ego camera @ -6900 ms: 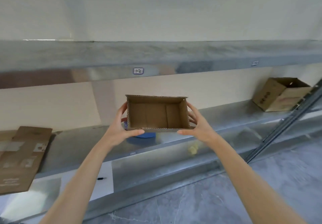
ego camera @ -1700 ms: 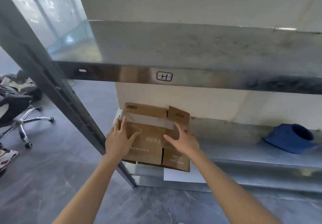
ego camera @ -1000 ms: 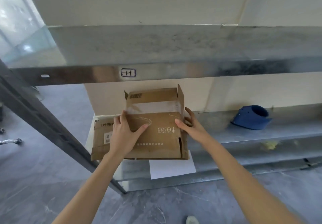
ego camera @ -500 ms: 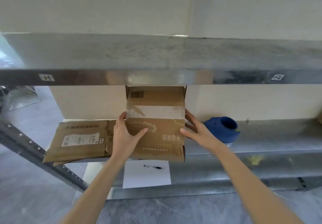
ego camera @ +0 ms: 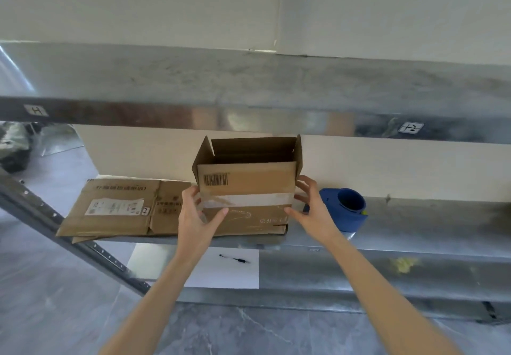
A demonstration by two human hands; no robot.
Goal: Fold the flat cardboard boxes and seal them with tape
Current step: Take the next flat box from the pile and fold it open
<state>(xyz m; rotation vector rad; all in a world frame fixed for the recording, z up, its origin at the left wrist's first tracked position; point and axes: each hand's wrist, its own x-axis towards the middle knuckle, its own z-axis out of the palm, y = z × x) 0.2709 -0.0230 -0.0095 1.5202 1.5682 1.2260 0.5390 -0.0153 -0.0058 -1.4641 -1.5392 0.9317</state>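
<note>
A brown cardboard box with a barcode and an old strip of clear tape stands opened into a rectangular tube over the metal shelf. Its upper flaps stand up and its inside is dark. My left hand grips its left edge, thumb on the front face. My right hand holds the right edge, fingers spread behind the side. A flattened cardboard box lies on the shelf to the left. A blue tape dispenser sits just right of my right hand.
A white sheet of paper with a black pen lies on the lower shelf. An upper metal shelf runs overhead. A slanted metal upright crosses at the left. Grey stone floor lies below.
The flat box I held has been pushed open into a tube with its flaps up. The view has drifted right, and the tape dispenser now sits beside my right hand.
</note>
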